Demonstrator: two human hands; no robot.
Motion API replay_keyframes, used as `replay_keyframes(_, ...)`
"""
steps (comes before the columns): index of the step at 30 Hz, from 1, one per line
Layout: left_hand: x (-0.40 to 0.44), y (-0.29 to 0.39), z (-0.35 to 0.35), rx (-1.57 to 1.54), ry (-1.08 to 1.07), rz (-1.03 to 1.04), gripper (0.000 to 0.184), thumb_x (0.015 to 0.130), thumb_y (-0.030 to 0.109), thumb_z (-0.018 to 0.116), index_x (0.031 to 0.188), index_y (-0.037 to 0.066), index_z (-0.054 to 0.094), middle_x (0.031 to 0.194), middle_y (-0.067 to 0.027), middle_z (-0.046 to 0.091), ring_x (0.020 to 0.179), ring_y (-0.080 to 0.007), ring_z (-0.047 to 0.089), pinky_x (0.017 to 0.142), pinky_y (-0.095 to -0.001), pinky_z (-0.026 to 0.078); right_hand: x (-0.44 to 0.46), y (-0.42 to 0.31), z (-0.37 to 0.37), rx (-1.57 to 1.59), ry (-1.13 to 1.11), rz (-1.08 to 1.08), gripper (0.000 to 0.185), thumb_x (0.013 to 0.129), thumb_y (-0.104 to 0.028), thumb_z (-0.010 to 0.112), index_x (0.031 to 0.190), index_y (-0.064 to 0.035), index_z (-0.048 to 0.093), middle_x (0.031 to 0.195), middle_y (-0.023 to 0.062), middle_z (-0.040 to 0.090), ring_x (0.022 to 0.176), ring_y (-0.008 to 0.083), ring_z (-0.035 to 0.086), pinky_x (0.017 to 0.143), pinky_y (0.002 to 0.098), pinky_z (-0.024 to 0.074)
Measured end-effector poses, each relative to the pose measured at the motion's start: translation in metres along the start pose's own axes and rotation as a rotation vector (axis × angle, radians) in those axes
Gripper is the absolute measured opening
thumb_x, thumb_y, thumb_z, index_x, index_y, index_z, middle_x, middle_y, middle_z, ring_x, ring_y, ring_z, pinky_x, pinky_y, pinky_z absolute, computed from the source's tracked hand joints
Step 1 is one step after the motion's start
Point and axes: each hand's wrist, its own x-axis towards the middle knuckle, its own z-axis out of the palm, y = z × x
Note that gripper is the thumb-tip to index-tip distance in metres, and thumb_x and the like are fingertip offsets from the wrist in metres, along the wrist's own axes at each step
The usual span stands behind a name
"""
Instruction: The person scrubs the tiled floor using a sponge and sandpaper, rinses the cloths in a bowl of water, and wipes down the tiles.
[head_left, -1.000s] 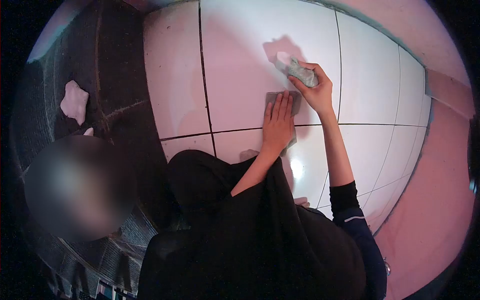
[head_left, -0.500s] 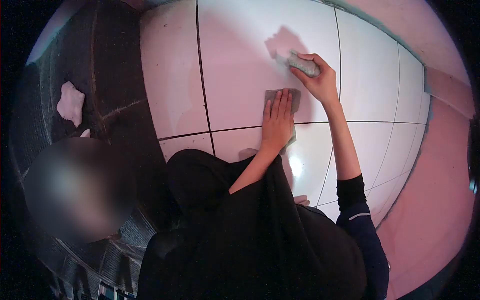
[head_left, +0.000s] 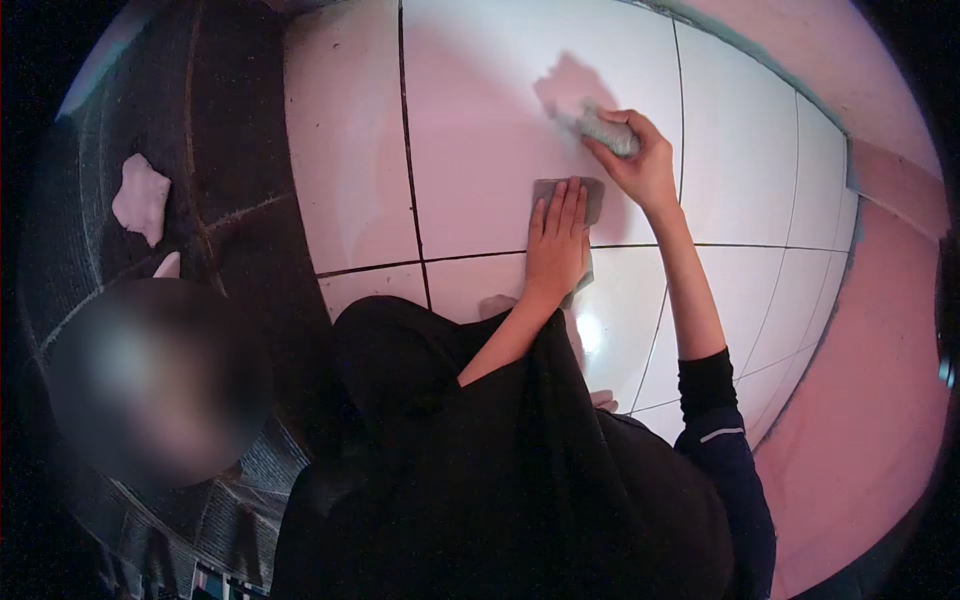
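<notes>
Lying flat on a grey-brown square piece (head_left: 595, 197) on the white tiles, my left hand (head_left: 560, 245) has its fingers stretched forward, side by side. The material of that square is unclear. Further out and to the right, my right hand (head_left: 642, 165) is closed around a pale green-grey, rounded, roll-like thing (head_left: 612, 135). Its far end is blurred and appears just above the floor, and I cannot tell its exact kind. A dark pinkish shadow (head_left: 572, 80) falls on the tile beyond it.
White floor tiles (head_left: 470, 140) with dark joints spread ahead. A dark, ribbed surface (head_left: 240, 100) lies at the left, bearing a crumpled whitish piece (head_left: 142, 200). Another person, face blurred, is at lower left. A pink wall (head_left: 870, 330) runs along the right. Black cloth (head_left: 500, 480) covers my lap.
Both hands keep nearly the same places. The view has shifted slightly, and more of a pale pointed shape shows above the blurred face at left.
</notes>
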Motion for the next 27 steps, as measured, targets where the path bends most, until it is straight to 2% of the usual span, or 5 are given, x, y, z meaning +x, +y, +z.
replay_keyframes(13, 0.001, -0.006, -0.001, 0.011, 0.015, 0.004, 0.065, 0.087, 0.026, 0.051, 0.145, 0.002, 0.032, 0.154, -0.0101, 0.027, 0.143, -0.0239, 0.023, 0.116, -0.0449, 0.015, -0.007, 0.001, 0.004, -0.106, -0.063, -0.141, 0.035, 0.073, -0.015, 0.079, 0.104, -0.0044, 0.066, 0.099, 0.0132, 0.068, 0.083, 0.0212, 0.069, 0.07, 0.0291, 0.055)
replay_keyframes(17, -0.001, -0.004, 0.0, 0.002, 0.024, 0.004, 0.066, 0.087, 0.026, 0.052, 0.144, 0.002, 0.033, 0.154, -0.0108, 0.028, 0.142, -0.0244, 0.024, 0.115, -0.0453, 0.016, 0.004, -0.005, 0.003, 0.017, 0.006, 0.111, 0.035, 0.075, -0.011, 0.079, 0.105, -0.0022, 0.065, 0.098, 0.0103, 0.069, 0.091, 0.015, 0.064, 0.081, 0.0292, 0.0505)
replay_keyframes(18, -0.001, -0.005, 0.0, 0.008, 0.029, 0.009, 0.066, 0.086, 0.027, 0.053, 0.144, 0.002, 0.033, 0.154, -0.0111, 0.027, 0.142, -0.0248, 0.024, 0.115, -0.0453, 0.016, 0.002, -0.001, 0.007, 0.058, 0.047, 0.049, 0.038, 0.07, -0.02, 0.081, 0.104, -0.0066, 0.068, 0.099, 0.0126, 0.069, 0.086, 0.025, 0.069, 0.075, 0.0325, 0.0532)
replay_keyframes(22, 0.0, -0.008, -0.002, -0.112, 0.014, -0.003, 0.068, 0.085, 0.027, 0.054, 0.145, 0.002, 0.033, 0.154, -0.0115, 0.027, 0.143, -0.0258, 0.024, 0.115, -0.0465, 0.015, -0.013, -0.003, 0.013, -0.093, -0.067, -0.126, 0.038, 0.071, -0.019, 0.08, 0.105, -0.0063, 0.067, 0.1, 0.0138, 0.068, 0.082, 0.0247, 0.069, 0.068, 0.0313, 0.054)
replay_keyframes(27, -0.004, 0.001, -0.008, -0.218, 0.056, -0.03, 0.067, 0.085, 0.026, 0.054, 0.145, 0.002, 0.033, 0.154, -0.0122, 0.026, 0.143, -0.0265, 0.023, 0.115, -0.0491, 0.014, 0.008, 0.007, 0.011, -0.011, 0.174, -0.03, 0.036, 0.072, -0.016, 0.081, 0.103, -0.0042, 0.066, 0.09, 0.0112, 0.07, 0.079, 0.0178, 0.068, 0.07, 0.0281, 0.0532)
